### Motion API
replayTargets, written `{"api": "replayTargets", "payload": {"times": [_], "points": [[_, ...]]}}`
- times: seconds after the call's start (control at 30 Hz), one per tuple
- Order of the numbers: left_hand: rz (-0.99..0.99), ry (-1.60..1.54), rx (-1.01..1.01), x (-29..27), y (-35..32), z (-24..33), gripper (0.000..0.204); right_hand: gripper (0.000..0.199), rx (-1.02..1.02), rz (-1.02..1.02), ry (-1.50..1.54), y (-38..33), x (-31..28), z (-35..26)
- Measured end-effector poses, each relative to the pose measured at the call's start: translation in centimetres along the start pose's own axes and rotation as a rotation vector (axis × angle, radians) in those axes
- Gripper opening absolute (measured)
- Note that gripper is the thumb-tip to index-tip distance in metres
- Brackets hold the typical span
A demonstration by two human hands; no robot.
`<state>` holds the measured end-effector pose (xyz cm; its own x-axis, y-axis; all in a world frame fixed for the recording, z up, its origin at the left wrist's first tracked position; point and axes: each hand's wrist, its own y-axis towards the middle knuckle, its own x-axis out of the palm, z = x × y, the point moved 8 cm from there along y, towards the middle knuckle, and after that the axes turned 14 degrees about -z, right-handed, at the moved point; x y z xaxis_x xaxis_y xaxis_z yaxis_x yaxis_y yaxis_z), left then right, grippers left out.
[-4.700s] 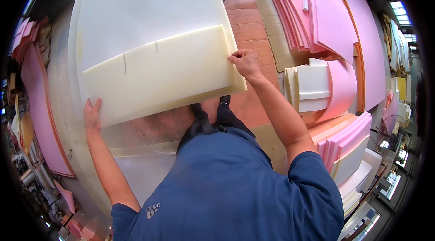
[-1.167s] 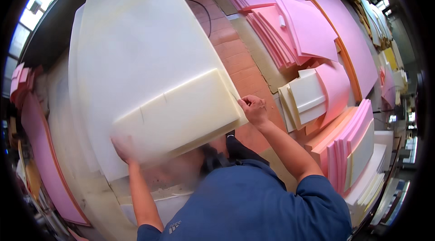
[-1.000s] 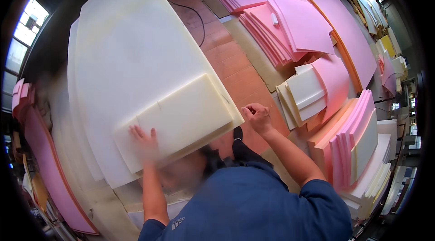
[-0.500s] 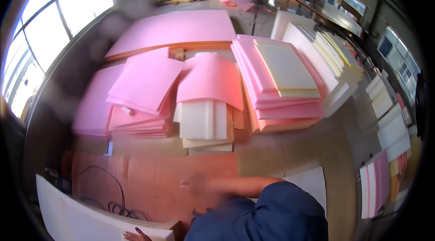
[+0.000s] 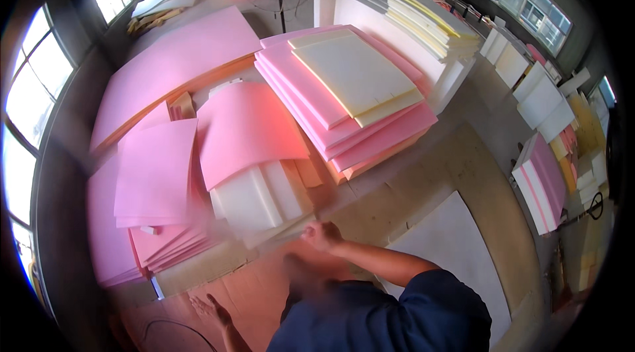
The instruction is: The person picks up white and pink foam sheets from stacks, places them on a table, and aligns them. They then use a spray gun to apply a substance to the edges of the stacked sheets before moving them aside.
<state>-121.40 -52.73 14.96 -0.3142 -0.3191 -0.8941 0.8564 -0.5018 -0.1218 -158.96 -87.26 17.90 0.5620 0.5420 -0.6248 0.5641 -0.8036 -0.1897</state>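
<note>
My left hand (image 5: 213, 313) is over the reddish-brown sheet (image 5: 254, 286) on the floor, fingers stretched apart and nothing in them. My right hand (image 5: 322, 236) is closed like a fist in front of my body; whether anything sits inside it is hidden. Nearest beyond it lie white foam blocks (image 5: 248, 200), with a curved pink foam sheet (image 5: 251, 127) draped over them. Left of those, a square pink foam sheet (image 5: 155, 173) tops a pile of pink sheets. A dark blurred shape hangs before my torso, too smeared to name.
A tall pink foam stack (image 5: 324, 94) topped with cream boards (image 5: 357, 74) stands ahead. A wide pink slab (image 5: 178, 67) lies far left. White sheet (image 5: 456, 266) is on the floor at my right, and a pink-and-white block (image 5: 539, 183) stands farther right. A black cable (image 5: 178, 325) runs by my left hand.
The view has turned to the right. My left hand has come off the long white foam piece, which is out of view now. My right hand, blurred before, shows as a fist.
</note>
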Motion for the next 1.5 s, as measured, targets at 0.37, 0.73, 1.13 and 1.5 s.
{"api": "replayTargets", "payload": {"times": [0.37, 0.73, 1.13, 1.5], "points": [[-0.353, -0.363, 0.397, 6.6, 13.6, 31.1, 0.052, 0.057, 0.483, 0.403, 0.272, 12.0, -16.6, 11.9], [-0.371, 0.038, 0.157, 18.1, 9.5, 35.1, 0.055, 0.071, 0.618, 0.540, 0.776, 34.2, -28.1, 44.3], [-0.557, -0.241, -0.135, 16.4, 3.7, 49.4, 0.071, 0.033, 0.003, 0.318, 1.749, 46.0, -39.8, 36.6], [-0.442, -0.507, 0.433, 6.8, 8.1, 63.0, 0.112, 0.031, -0.538, -0.865, 2.370, 35.1, -24.9, -10.7]]}}
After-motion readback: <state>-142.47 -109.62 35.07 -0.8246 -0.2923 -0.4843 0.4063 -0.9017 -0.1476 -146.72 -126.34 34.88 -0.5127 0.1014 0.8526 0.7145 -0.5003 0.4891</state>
